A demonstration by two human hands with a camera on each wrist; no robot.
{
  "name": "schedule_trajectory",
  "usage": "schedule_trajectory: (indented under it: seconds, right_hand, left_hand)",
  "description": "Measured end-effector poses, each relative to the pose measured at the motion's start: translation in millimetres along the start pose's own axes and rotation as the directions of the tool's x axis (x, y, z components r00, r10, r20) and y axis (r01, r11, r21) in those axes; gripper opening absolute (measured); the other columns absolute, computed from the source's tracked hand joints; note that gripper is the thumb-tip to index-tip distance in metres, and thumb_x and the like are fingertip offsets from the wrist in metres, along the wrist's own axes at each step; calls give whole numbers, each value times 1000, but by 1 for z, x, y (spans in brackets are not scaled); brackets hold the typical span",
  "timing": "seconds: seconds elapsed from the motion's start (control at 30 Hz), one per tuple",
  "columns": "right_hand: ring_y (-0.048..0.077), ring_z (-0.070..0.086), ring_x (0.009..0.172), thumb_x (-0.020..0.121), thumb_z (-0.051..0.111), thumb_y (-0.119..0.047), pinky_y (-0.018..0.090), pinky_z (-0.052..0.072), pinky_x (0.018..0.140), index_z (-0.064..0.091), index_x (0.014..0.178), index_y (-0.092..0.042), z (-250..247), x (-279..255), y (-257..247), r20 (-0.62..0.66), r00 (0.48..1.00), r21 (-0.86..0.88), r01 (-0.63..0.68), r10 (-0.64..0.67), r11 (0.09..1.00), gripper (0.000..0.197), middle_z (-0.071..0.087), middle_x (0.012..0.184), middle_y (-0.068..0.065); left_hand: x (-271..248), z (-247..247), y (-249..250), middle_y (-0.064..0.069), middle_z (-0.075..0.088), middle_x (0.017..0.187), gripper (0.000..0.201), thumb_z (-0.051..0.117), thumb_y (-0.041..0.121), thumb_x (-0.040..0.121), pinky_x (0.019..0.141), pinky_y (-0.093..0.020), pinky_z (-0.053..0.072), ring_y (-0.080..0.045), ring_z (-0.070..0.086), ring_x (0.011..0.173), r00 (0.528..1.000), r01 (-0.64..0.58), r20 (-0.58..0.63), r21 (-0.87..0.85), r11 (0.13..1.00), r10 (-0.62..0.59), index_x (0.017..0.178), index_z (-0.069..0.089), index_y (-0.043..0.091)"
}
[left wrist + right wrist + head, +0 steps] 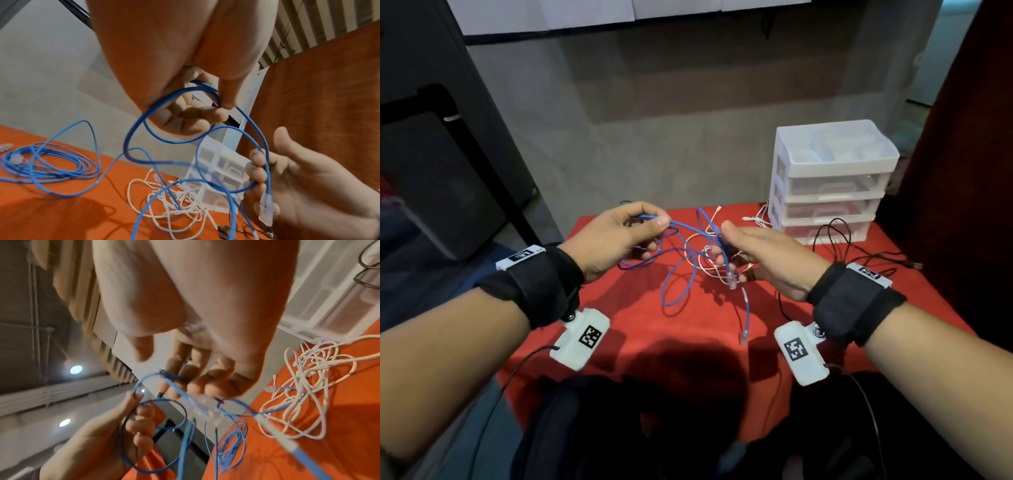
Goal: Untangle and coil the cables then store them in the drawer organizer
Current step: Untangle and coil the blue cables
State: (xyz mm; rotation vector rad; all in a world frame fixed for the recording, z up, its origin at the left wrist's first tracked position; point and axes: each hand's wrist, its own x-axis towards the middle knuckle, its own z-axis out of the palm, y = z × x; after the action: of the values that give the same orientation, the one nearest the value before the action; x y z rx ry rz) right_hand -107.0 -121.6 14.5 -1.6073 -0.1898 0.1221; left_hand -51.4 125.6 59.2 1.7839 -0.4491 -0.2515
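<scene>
head: both hands (616, 236) apparently gripping blue cable (688, 233).

Right hand (205, 321) fingers (213, 389) on blue cable (180, 391), white cables (308, 386) beyond

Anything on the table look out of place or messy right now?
Yes: the white cables lie knotted with the blue cable mid-table, and a black cable straggles against the drawer organizer. Nothing looks damaged.
</scene>
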Motion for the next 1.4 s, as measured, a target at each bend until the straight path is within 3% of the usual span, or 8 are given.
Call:
schedule_trajectory:
  seconds: [0.13,0.4,0.77,0.93,1.03,1.17,1.3,1.4]
  right_hand:
    - [3,54,57,101,62,-27,20,36,56,66,82,-20,-10,2,1,-219,976,17,-14,17,1000,20,68,80,-6]
    - [13,49,48,104,54,-19,20,38,43,56,88,-21,-88,-2,9,-656,740,250,28,148,968,16,50,60,-1]
    - [11,51,49,103,54,-14,21,38,44,64,91,-15,-76,-15,13,-455,883,10,-125,116,992,15,51,62,0]
    - [16,56,52,104,55,-16,23,44,41,66,93,-7,-48,-18,16,-355,925,-139,-195,136,971,18,55,67,8]
    - [19,60,51,103,59,-17,27,49,43,60,94,-2,-45,-21,26,-227,954,-226,-248,196,942,19,57,74,16]
    - [16,60,78,94,74,-27,34,53,69,65,112,-11,-37,-19,34,-102,949,-525,-307,299,794,26,61,92,8]
    - [14,62,95,85,81,-38,31,51,90,52,141,-25,-17,-1,27,-151,989,-623,-103,11,776,65,59,121,-1]
    - [3,65,85,84,84,-29,24,52,82,49,140,-27,1,5,20,-60,996,-525,26,-67,850,66,61,113,-5]
  left_hand:
    - [0,4,-1,4,65,81,10,65,25,91,68,-25,55,-9,60,69,998,26,58,-72,997,-22,99,67,18]
    - [7,-48,-21,-9,70,116,9,62,37,98,88,-39,54,-16,71,91,941,268,-170,-152,951,-292,100,64,29]
    - [2,-42,-58,-4,70,94,25,63,42,97,70,-30,52,-19,70,76,906,410,-278,393,823,-318,96,71,18]
    - [7,-23,-43,-10,65,112,26,40,3,106,57,-27,59,-7,70,60,934,190,-324,104,976,-148,101,62,16]
    - [3,-13,-17,-4,68,112,31,38,5,108,53,-33,61,-12,64,52,963,42,-266,-34,999,-49,131,47,23]
    - [-1,2,14,0,72,114,19,41,11,109,48,-26,55,-9,57,46,979,-47,-196,73,996,61,124,52,14]
    - [1,18,32,0,74,103,22,43,11,108,48,-18,47,-7,52,44,977,-137,-131,226,964,169,121,61,13]
    - [1,27,42,3,74,90,26,48,12,107,46,-16,38,-7,40,43,962,-237,-66,289,928,266,122,68,18]
